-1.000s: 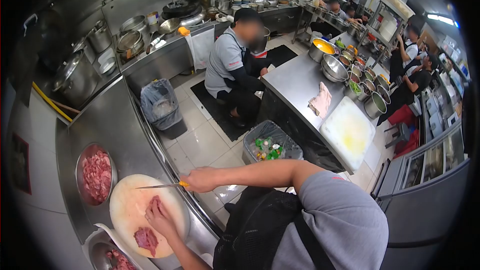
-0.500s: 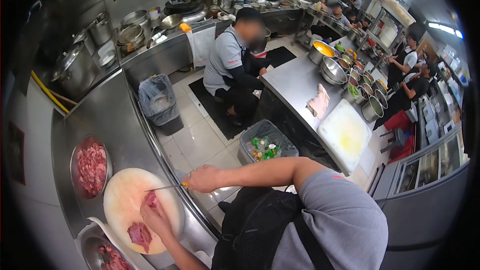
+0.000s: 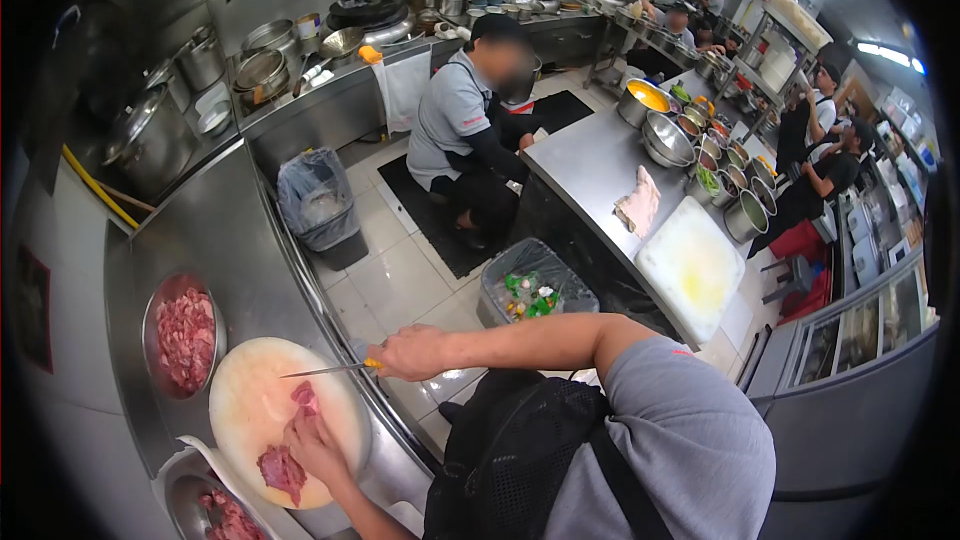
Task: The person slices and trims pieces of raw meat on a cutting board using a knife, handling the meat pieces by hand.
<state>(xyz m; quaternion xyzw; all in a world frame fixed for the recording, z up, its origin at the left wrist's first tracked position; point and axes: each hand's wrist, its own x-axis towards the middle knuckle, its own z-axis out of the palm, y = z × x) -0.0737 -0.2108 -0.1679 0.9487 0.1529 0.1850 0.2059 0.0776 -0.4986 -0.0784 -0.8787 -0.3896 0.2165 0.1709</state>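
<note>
On the round white cutting board (image 3: 243, 390), my left hand (image 3: 318, 448) has its fingers closed on a small piece of raw red meat (image 3: 304, 397). A larger piece of raw meat (image 3: 282, 473) lies on the board beside that hand, toward the bottom of the view. My right hand (image 3: 413, 352) is wrapped round the yellow handle of a knife (image 3: 328, 371). Its narrow blade reaches over the board, just past the held piece and apart from it. The fingertips of my left hand are partly hidden.
A metal bowl (image 3: 216, 340) of cut meat stands beside the board, and a metal pan (image 3: 183, 500) with more meat sits nearer. A lined bin (image 3: 490, 295) is on the floor. A person (image 3: 455, 120) crouches by the counter (image 3: 590, 165), which bears pots and a white board (image 3: 690, 265).
The knife has shifted slightly up and left, away from the meat piece. My left hand and the held piece have moved a little to the right.
</note>
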